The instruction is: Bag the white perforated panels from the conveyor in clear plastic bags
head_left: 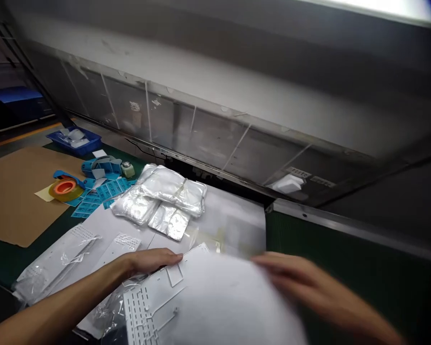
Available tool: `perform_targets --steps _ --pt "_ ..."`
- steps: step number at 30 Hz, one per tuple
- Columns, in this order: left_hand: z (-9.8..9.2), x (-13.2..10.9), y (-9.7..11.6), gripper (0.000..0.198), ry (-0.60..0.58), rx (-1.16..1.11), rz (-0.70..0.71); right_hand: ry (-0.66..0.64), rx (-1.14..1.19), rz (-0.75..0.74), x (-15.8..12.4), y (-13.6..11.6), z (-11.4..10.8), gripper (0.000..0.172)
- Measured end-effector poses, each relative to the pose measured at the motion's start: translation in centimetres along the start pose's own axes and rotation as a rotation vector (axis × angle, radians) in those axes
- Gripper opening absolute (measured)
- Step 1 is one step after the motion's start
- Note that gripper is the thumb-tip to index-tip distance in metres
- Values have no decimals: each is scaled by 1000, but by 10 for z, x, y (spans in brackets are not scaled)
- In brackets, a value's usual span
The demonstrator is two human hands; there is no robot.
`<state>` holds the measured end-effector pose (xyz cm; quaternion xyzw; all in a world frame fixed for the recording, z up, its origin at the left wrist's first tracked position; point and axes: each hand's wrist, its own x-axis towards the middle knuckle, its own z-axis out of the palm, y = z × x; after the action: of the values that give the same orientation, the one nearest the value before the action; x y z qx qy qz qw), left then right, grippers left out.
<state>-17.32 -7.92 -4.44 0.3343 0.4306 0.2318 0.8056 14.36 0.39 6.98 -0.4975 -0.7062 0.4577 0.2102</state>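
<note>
My left hand (154, 260) is closed on the upper edge of a white slotted plastic panel (143, 306), its thumb lying along the top. The panel is tilted toward me and has rows of slots and raised ribs. Over its right part lies a plain white sheet (233, 297), blurred along its right side. My right hand (294, 278), smeared by motion, grips that sheet at its upper right edge. More white slotted panels in clear plastic bags (62, 258) lie to the left, partly beneath my left forearm.
Stacks of clear plastic bags (172, 189) lie ahead on white paper. Farther left are blue label sheets (100, 194), a tape roll (66, 188), a small bottle (127, 168), brown cardboard (17, 187) and a blue tray (75, 141). A metal rail (345, 227) borders the green surface at right.
</note>
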Motion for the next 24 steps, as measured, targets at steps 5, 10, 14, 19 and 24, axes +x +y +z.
perform_targets --steps 5,10,14,19,24 --pt "14 -19 -7 35 -70 -1 -22 -770 -141 -401 12 -47 98 48" --pt "0 -58 -26 40 -73 -124 15 -346 -505 -474 9 -52 155 31" --pt "-13 -71 -50 27 -37 -316 43 23 -613 -436 -33 -42 204 37" --pt "-28 -78 -80 34 176 -467 9 14 -716 -412 -88 -13 297 64" --pt "-42 -89 -91 45 160 -503 -14 145 -686 -267 -90 -12 351 62"
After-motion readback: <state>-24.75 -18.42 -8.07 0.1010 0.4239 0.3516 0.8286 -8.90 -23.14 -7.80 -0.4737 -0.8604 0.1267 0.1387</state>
